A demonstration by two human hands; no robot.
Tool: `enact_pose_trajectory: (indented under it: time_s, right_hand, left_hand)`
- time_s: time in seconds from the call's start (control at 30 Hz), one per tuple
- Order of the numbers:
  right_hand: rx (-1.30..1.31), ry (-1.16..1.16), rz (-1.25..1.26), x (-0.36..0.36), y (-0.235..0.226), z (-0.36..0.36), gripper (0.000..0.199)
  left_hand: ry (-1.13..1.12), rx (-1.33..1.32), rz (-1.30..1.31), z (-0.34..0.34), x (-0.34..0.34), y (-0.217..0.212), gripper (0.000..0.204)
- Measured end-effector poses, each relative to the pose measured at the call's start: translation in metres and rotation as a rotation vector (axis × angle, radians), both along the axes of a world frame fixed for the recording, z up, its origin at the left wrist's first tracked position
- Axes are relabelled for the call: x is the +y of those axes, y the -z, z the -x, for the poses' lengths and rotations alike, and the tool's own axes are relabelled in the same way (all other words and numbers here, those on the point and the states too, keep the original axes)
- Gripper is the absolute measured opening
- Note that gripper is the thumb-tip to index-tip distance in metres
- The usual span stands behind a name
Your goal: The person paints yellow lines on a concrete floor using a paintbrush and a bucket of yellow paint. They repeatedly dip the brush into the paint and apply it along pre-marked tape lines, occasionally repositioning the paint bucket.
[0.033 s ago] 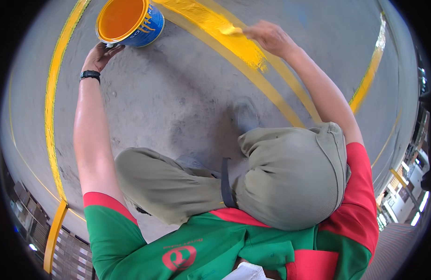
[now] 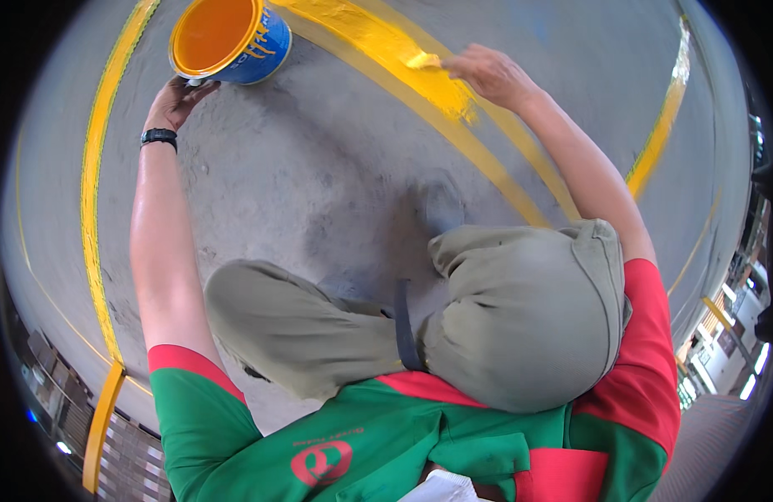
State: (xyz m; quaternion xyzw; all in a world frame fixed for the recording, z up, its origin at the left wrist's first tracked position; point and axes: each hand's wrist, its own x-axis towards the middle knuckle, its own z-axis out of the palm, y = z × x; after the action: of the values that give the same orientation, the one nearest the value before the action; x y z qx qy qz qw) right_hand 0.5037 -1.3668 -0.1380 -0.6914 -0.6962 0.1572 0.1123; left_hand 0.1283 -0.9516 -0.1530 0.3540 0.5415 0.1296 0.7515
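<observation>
At the upper left my left hand (image 2: 177, 102) grips the near side of a blue paint can (image 2: 265, 50), its fingers partly hidden under the rim. The can is tilted toward me and holds orange-yellow paint (image 2: 215, 33). Over to the right my right hand (image 2: 491, 75) is closed around a paintbrush (image 2: 423, 60); fingers cover the handle and only the yellow-coated bristles show. Those bristles touch a wide floor stripe (image 2: 378, 46), bright with wet-looking yellow paint. Nearer to me the same stripe continues as two faded yellow bands (image 2: 508, 186).
Grey, worn concrete floor (image 2: 269, 184) surrounds my bent legs and shoe (image 2: 441, 205). Another yellow line (image 2: 92, 184) runs along the left, and a further one (image 2: 654, 151) on the right. A yellow post or rail (image 2: 102, 418) stands at the lower left.
My right hand and the brush have shifted slightly down and right along the stripe. The paint can and my left hand sit marginally further left.
</observation>
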Motion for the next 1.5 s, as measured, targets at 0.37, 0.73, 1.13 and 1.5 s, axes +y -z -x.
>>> enact_pose_trajectory:
  time_s: [0.37, 0.73, 1.13, 1.5]
  right_hand:
    - [-0.021, 0.259, 0.179, -0.216, -0.071, 0.038, 0.021]
    - [0.242, 1.190, -0.176, -0.312, -0.266, 0.077, 0.028]
    - [0.704, 0.691, -0.369, -0.142, -0.254, -0.012, 0.026]
    - [0.528, -0.265, -0.125, 0.136, -0.196, 0.058, 0.017]
  left_hand:
    - [0.098, 0.004, -0.169, 0.000, -0.011, -0.027, 0.041]
    - [0.288, -0.103, -0.257, 0.000, -0.041, -0.069, 0.039]
    - [0.543, 0.029, -0.255, -0.039, -0.132, -0.154, 0.028]
    - [0.541, 0.287, -0.269, -0.039, -0.121, -0.167, 0.024]
